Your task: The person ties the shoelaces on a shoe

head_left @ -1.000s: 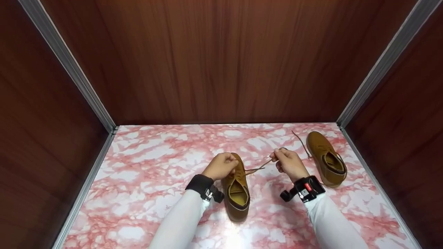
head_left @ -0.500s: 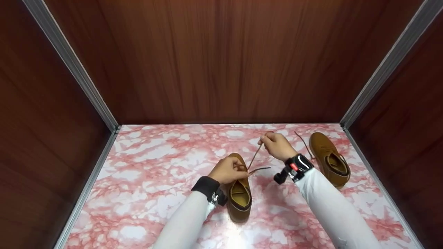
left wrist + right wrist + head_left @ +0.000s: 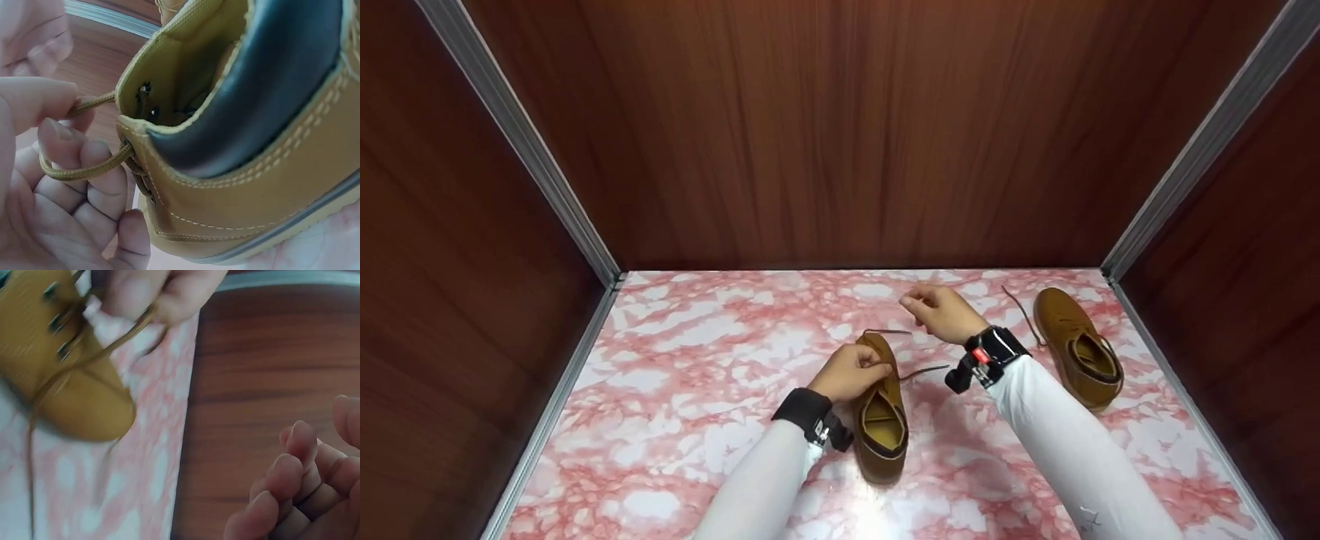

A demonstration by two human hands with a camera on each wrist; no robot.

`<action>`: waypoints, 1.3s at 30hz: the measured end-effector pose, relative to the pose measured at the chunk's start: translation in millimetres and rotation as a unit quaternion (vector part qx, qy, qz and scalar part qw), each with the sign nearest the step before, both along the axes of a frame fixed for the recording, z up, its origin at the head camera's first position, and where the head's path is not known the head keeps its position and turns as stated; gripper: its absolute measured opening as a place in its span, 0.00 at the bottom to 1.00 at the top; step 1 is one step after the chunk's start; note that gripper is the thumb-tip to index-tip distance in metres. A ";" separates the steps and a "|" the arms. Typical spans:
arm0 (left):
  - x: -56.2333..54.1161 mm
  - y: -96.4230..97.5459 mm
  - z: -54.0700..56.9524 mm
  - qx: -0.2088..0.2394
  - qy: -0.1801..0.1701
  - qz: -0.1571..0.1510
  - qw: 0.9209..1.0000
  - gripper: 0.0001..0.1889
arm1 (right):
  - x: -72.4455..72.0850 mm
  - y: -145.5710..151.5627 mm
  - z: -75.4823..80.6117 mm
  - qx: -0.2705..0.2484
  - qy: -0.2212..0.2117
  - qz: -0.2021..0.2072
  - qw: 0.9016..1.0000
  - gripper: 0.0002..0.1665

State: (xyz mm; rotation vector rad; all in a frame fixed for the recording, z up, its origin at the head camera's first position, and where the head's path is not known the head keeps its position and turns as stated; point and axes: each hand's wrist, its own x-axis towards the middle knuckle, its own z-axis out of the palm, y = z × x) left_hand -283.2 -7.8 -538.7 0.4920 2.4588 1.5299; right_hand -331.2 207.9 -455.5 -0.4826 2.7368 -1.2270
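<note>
A tan lace-up shoe point(image 3: 883, 463) sits on the marbled surface, toe pointing away from me. Over its eyelets, my left hand point(image 3: 849, 372) pinches the brown shoelace point(image 3: 84, 172) between thumb and index finger; in the left wrist view the lace loops from the eyelets to the fingertips. One loose lace end point(image 3: 928, 370) trails to the right, while another lies across the toe in the right wrist view. My right hand point(image 3: 946, 312) hovers beyond the toe to the right, fingers loosely curled with nothing between them.
A matching tan shoe point(image 3: 1061, 315) stands at the back right, its own lace point(image 3: 1020, 307) stretched out to its left. Brown wood-grain panels point(image 3: 840, 135) with grey metal corner strips point(image 3: 562, 187) close in the back and sides.
My right hand carried a lace end from the right side up past the toe and let it go. My left hand went from above the laces to pinching them.
</note>
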 end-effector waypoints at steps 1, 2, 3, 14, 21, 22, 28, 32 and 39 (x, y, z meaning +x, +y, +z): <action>0.0 -0.5 0.4 0.004 -0.002 0.001 1.000 0.14 | 0.0 4.9 -2.8 0.005 0.001 -0.004 1.000 0.17; -0.1 -0.9 0.9 0.006 -0.004 0.002 1.000 0.15 | 0.4 9.6 -4.9 0.008 0.000 -0.007 1.000 0.17; -0.2 -1.2 1.0 0.009 -0.006 0.003 1.000 0.15 | 0.9 14.0 -7.1 0.011 -0.001 -0.011 1.000 0.17; 0.2 0.3 0.3 0.042 -0.022 -0.001 0.999 0.16 | 11.0 36.8 -36.7 0.016 -0.012 -0.002 1.000 0.13; 0.4 -1.7 2.1 0.054 -0.025 0.005 0.998 0.16 | 23.3 34.0 -61.1 0.011 -0.036 0.034 0.999 0.09; 0.5 -1.6 2.4 0.055 -0.025 0.006 0.998 0.16 | 25.1 32.6 -64.1 0.015 -0.039 0.038 0.998 0.09; 1.3 0.8 3.7 0.056 -0.027 0.006 0.998 0.16 | 33.0 25.1 -83.2 0.049 -0.024 0.058 0.997 0.08; 2.6 1.4 4.7 0.061 -0.030 0.004 0.998 0.17 | 35.3 20.7 -94.3 0.058 -0.009 0.062 0.996 0.08; 3.3 1.6 6.4 0.064 -0.022 0.005 0.998 0.17 | 35.5 16.8 -107.6 0.070 0.017 0.069 0.995 0.10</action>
